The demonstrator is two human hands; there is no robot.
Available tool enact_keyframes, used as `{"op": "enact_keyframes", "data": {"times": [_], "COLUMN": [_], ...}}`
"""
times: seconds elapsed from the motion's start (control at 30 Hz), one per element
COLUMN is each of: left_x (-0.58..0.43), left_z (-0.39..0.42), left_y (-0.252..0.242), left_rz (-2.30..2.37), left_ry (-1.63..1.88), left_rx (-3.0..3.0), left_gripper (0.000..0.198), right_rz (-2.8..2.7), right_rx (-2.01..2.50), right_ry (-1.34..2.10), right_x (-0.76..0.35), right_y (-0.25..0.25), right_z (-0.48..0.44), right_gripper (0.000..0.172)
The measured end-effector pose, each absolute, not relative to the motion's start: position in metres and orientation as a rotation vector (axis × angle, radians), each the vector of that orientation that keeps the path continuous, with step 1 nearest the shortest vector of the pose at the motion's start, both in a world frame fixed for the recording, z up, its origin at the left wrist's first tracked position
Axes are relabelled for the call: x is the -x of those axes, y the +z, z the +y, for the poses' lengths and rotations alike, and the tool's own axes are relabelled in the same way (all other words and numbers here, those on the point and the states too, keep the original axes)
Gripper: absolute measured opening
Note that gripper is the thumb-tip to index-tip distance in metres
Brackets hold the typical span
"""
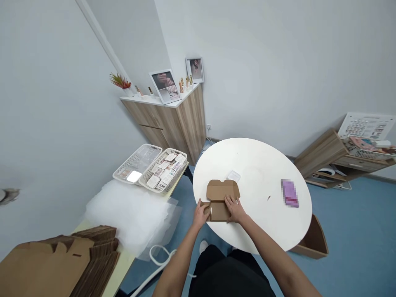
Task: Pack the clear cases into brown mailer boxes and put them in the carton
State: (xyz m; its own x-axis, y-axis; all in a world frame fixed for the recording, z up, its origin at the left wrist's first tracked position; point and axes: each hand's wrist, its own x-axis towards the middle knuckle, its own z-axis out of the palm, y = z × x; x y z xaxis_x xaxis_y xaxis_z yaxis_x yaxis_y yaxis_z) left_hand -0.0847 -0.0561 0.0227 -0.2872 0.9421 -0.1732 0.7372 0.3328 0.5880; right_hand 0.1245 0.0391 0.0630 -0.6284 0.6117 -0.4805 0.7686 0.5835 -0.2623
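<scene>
A small brown cardboard box (221,194) lies on the near edge of a round white table (260,165), its lid flap folded back and open. My left hand (201,213) grips the box's left side flap with curled fingers. Resting on the right part of the box body is my right hand (235,207), fingers pressed down on the cardboard. Just behind the box lies a small clear plastic case (233,176).
A purple blurred item (290,193) lies at the table's right. Two white baskets (150,166) with cards, white padding (130,212) and a stack of flat cardboard (62,260) sit on a side table at left. A cardboard box (314,241) stands on the floor, a wooden cabinet (173,119) behind.
</scene>
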Motion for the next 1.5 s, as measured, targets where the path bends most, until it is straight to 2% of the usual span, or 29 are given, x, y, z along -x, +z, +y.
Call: {"op": "enact_keyframes", "data": {"times": [0.2,0.4,0.47,0.67,0.87,1.13,1.3,1.4,1.43,1.5], "left_x": [0.083,0.066,0.057,0.045,0.052,0.048,0.052,0.056,0.058,0.062], "left_z": [-0.059,-0.06,-0.059,-0.052,-0.037,-0.05,-0.063,-0.063,-0.062,-0.059], "left_y": [0.037,0.052,0.052,0.043,0.036,0.042,0.041,0.031,0.026,0.018], "left_rz": [2.096,2.111,2.083,2.154,2.246,2.313,2.038,2.071,2.107,2.144], "left_ry": [0.624,0.651,0.677,0.547,0.358,0.408,0.411,0.318,0.304,0.306], "left_rx": [-1.432,-1.319,-1.269,-1.247,-1.279,-1.548,-2.172,-2.144,-2.094,-2.009], "left_gripper": [0.045,0.075,0.076,0.032,0.008,0.035,0.073,0.079,0.079,0.081], "right_rz": [2.461,2.462,2.465,2.495,2.509,2.568,2.655,2.697,2.718,2.775], "right_rx": [-1.136,-1.131,-1.13,-1.125,-1.116,-1.059,-0.885,-0.787,-0.799,-1.016], "right_ry": [-0.654,-0.647,-0.649,-0.64,-0.628,-0.646,-0.672,-0.756,-0.809,-0.899], "right_x": [-0.124,-0.123,-0.123,-0.122,-0.122,-0.118,-0.101,-0.09,-0.088,-0.088], "right_y": [0.064,0.058,0.057,0.056,0.059,0.059,0.069,0.072,0.072,0.071], "right_z": [0.039,0.04,0.041,0.04,0.038,0.043,0.058,0.068,0.073,0.086], "right_gripper": [0.128,0.128,0.128,0.127,0.127,0.124,0.119,0.116,0.112,0.093]}}
